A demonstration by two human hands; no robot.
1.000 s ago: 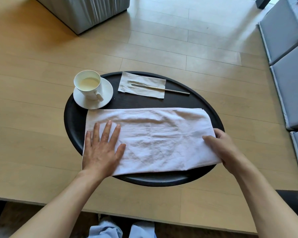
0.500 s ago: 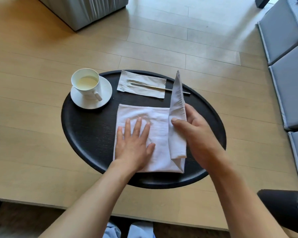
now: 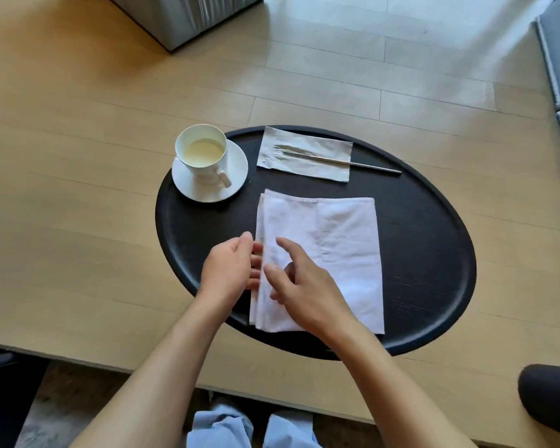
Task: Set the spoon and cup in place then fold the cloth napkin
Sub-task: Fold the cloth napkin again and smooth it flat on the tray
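Squaring up the stacked left edge of the cloth napkin (image 3: 330, 250), both hands work that side: left hand (image 3: 228, 270) sits just beside the edge, fingers loosely curled and touching the layers, probably holding them flush; whether it actually pinches them I cannot tell. Right hand (image 3: 304, 286) rests over the napkin's left part, fingers relaxed and spread, gripping nothing, likely pressing the fold flat. Napkin lies mid-tray on the black oval tray (image 3: 434, 260), a near-square stack. Cup (image 3: 204, 153) on its saucer (image 3: 236, 176) sits at the tray's far left, utensil (image 3: 353, 163) on a paper sleeve (image 3: 291, 150) behind, both out of the folding zone. Versus half a second ago: the right flap stood upright in the right hand, now it's laid over; left hand has slid off the cloth to its edge.
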